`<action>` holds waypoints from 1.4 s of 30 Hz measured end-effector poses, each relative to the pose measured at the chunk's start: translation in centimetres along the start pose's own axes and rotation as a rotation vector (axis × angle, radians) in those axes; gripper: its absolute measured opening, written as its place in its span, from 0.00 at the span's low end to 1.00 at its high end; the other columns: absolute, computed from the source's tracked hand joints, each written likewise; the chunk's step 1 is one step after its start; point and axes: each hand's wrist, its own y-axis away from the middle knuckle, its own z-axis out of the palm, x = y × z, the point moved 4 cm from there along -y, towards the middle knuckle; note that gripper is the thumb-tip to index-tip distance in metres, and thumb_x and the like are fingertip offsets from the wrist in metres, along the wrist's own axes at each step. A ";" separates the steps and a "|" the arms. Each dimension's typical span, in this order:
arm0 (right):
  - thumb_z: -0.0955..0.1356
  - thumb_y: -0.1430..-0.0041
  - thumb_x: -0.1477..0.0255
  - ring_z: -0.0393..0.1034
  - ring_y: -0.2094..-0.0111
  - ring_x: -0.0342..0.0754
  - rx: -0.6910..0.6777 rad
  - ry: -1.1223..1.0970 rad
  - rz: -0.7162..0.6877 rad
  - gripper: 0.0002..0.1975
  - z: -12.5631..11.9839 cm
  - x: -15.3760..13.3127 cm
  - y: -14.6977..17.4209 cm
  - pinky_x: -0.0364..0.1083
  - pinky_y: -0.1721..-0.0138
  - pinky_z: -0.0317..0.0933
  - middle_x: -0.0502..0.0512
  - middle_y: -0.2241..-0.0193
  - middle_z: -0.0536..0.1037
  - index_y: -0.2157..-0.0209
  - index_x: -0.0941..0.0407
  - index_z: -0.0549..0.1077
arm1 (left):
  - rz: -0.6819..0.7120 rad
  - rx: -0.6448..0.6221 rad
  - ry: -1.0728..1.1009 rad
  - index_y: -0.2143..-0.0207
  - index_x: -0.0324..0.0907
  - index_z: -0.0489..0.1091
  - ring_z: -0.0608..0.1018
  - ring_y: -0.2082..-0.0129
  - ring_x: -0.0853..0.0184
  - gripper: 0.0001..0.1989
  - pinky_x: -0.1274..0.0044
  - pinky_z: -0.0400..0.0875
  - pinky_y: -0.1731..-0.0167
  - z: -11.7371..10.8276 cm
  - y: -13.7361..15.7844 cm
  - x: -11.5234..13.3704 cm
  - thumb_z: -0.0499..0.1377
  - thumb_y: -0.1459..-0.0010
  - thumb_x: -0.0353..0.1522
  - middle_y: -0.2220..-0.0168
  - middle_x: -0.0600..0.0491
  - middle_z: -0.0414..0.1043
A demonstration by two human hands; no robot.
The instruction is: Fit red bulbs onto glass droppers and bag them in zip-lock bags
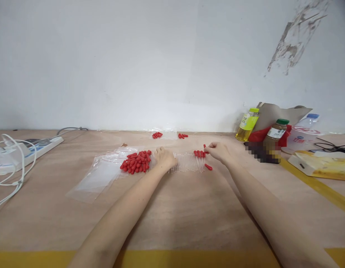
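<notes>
A row of thin clear dropper tubes (186,162) lies side by side on the table. Several tubes at its right end carry red rubber bulbs (199,153). My left hand (165,158) rests over the left part of the row, fingers slightly bent and lying on the tubes; what is under the palm is hidden. At the right end, my right hand (219,152) is closed, pinching a red rubber bulb (205,148) between thumb and fingertips. One loose bulb (208,167) lies just below it. A heap of red bulbs (135,162) sits left of my left hand.
Clear plastic bags (91,178) lie left of the heap. Two small groups of red bulbs (157,135) lie near the wall. A power strip (57,142) with white cables is at left. Bottles (247,124), a tub (297,140) and a yellow packet (328,165) stand at right.
</notes>
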 end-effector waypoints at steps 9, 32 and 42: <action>0.66 0.58 0.69 0.64 0.75 0.43 0.182 -0.121 -0.176 0.07 1.4 -2.8 2.0 0.41 0.74 0.56 0.50 0.78 0.72 0.74 0.58 0.69 | 0.043 0.037 0.035 0.70 0.35 0.73 0.68 0.59 0.50 0.14 0.68 0.58 0.63 -0.4 0.3 0.3 0.54 0.51 0.37 0.63 0.37 0.71; 0.63 0.45 0.71 0.67 0.66 0.45 -0.047 -0.264 -0.778 0.08 5.8 -6.8 10.9 0.46 0.63 0.62 0.54 0.68 0.73 0.65 0.54 0.73 | 0.645 0.376 0.368 0.65 0.42 0.66 0.72 0.70 0.68 0.08 0.71 0.55 0.57 -0.3 7.5 -6.5 0.47 0.39 0.29 0.68 0.54 0.74; 0.63 0.44 0.71 0.67 0.66 0.45 -0.054 -0.323 -0.787 0.07 5.9 -7.2 11.6 0.45 0.64 0.62 0.53 0.69 0.73 0.65 0.55 0.71 | 0.745 0.406 0.319 0.61 0.42 0.67 0.72 0.69 0.67 0.12 0.69 0.55 0.57 0.3 7.6 -6.5 0.45 0.40 0.25 0.66 0.52 0.74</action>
